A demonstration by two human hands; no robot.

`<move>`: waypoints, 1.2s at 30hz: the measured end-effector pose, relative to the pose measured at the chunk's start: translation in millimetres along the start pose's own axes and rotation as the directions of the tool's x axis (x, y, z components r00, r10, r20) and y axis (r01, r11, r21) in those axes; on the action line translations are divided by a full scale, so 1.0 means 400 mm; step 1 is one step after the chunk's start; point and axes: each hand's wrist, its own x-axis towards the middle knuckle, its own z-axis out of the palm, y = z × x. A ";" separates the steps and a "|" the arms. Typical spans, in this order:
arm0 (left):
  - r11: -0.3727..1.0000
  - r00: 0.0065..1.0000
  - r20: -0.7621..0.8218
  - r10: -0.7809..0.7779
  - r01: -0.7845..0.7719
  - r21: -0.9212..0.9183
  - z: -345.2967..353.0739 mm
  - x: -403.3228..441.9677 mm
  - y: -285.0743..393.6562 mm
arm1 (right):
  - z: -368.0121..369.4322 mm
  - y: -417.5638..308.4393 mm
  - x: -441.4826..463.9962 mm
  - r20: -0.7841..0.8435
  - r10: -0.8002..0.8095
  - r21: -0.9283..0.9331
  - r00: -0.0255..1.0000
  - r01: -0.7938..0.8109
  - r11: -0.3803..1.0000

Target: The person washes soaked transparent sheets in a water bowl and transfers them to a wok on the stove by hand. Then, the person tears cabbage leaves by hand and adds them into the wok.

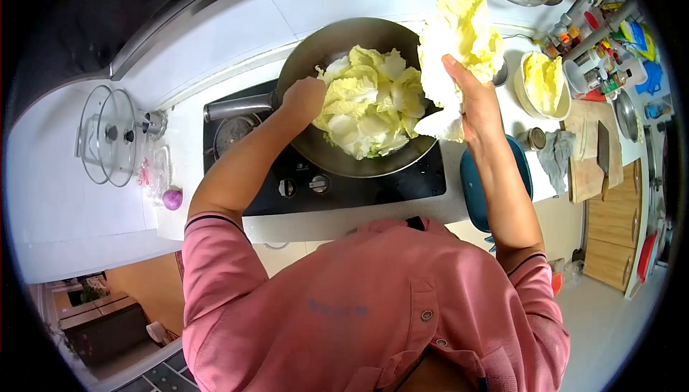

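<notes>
A large wok (301, 62) sits on the black cooktop, with a heap of torn napa cabbage leaves (369, 105) inside it. My right hand (474, 94) grips several whole cabbage leaves (463, 33) above the wok's right rim, thumb across their pale stems. Over the wok's left side, my left hand (305, 101) is closed beside the heap. Its fingertips face away from me, so whatever they may hold is hidden. The wok's metal handle (237, 108) points left, past that wrist.
A white bowl (527, 98) with more cabbage leaves (543, 80) stands right. Nearby are a teal basin (472, 184), a grey cloth (555, 159) and a cleaver (603, 146) on a cutting board (580, 169). Glass lids (115, 137) and a purple onion (172, 199) are left.
</notes>
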 end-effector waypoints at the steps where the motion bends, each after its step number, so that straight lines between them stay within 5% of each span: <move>1: 1.000 1.000 -0.031 0.006 -0.006 -0.003 0.006 -0.002 0.004 | 0.001 -0.001 -0.002 -0.002 -0.002 -0.002 1.000 0.002 1.000; 5: 0.997 0.999 -0.039 0.021 -0.024 -0.069 0.006 -0.018 -0.030 | 0.003 -0.005 -0.007 0.002 0.010 0.017 1.000 -0.010 1.000; 11: 0.985 0.988 0.149 0.049 -0.073 0.159 -0.080 -0.077 0.002 | 0.005 0.004 -0.004 0.001 0.003 0.086 1.000 -0.003 0.996; 14: 0.953 0.987 0.078 0.139 -0.155 0.259 -0.041 -0.066 0.010 | 0.010 0.009 -0.003 0.008 0.003 0.102 1.000 -0.004 0.995; 20: 0.971 0.979 0.014 0.204 -0.204 0.123 0.049 -0.042 0.008 | 0.007 0.023 0.012 0.012 0.046 0.120 0.999 -0.047 0.992; 23: 0.943 0.974 -0.091 0.207 -0.174 0.284 -0.077 -0.077 0.048 | 0.005 0.052 0.034 0.043 0.046 0.170 0.998 -0.053 0.984; 24: 0.954 0.970 -0.120 0.212 -0.179 0.240 -0.111 -0.072 0.062 | 0.006 0.060 0.039 0.056 0.058 0.201 0.997 -0.068 0.977; 26: 0.905 0.941 -0.317 0.121 -0.236 -0.355 -0.182 -0.087 0.104 | 0.015 0.077 0.042 0.087 0.121 0.233 0.989 -0.139 0.963; 27: 0.745 0.923 -0.384 0.031 -0.277 -0.606 -0.199 -0.090 0.124 | 0.016 0.093 0.049 0.105 0.131 0.258 0.986 -0.155 0.954; 29: 0.428 0.968 -0.251 0.011 -0.232 -0.874 -0.186 -0.070 0.161 | 0.021 0.125 0.064 0.140 0.149 0.312 0.979 -0.186 0.932; 33: -0.096 0.981 -0.131 -0.143 -0.146 -0.985 -0.207 -0.089 0.267 | 0.072 0.159 0.044 0.157 0.181 0.288 0.971 -0.220 0.932; 36: 0.134 0.988 -0.078 -0.133 -0.060 -0.989 -0.177 -0.066 0.220 | 0.081 0.147 0.028 0.199 0.161 0.230 0.967 -0.206 0.951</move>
